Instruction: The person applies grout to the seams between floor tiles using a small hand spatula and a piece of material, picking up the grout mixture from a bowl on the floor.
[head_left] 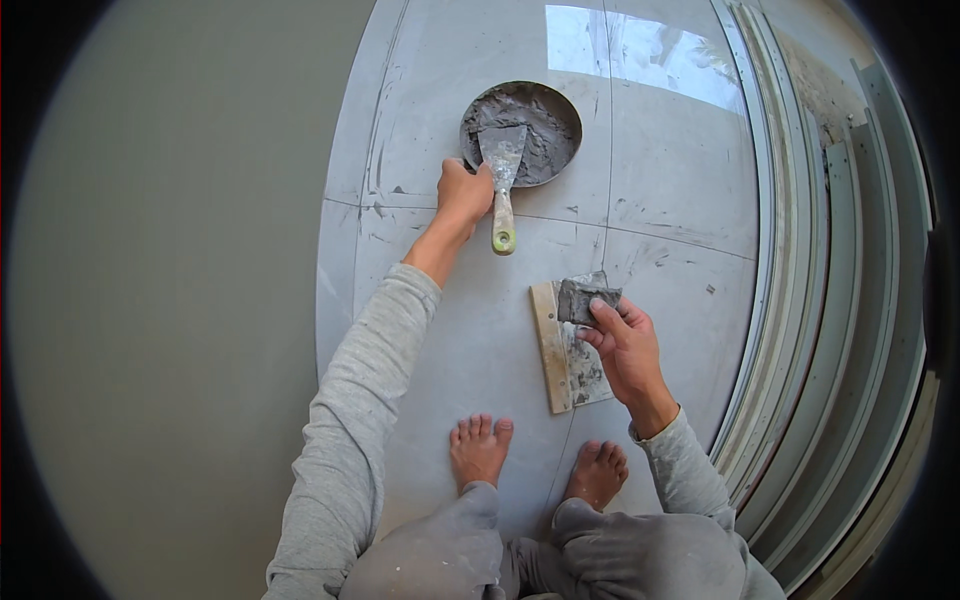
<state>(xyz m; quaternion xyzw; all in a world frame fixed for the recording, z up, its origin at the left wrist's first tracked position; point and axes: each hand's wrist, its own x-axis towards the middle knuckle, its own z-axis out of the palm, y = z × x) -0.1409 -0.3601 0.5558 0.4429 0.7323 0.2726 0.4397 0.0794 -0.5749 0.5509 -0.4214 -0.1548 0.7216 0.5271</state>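
Note:
My left hand [465, 195] is closed at the near left rim of a round metal bowl [573, 112]. Dark grey putty [545, 125] fills the bowl unevenly. Across its near rim rests a putty knife [503, 165], blade in the putty and green-tipped handle pointing toward me, right against my left fingers. My right hand [625, 350] pinches a small dark grey rectangular piece [585, 301] between thumb and fingers; its exact kind is unclear. Just beneath that hand is a wide scraper [553, 350] with a wooden edge grip and a smeared metal blade, partly hidden by the hand and piece.
A plain grey wall [180, 300] rises on the left. Long metal channels [840, 280] lie stacked along the right. Light floor tiles [460, 320] with dark smears spread between them. My bare feet [480, 452] stand close behind the scraper.

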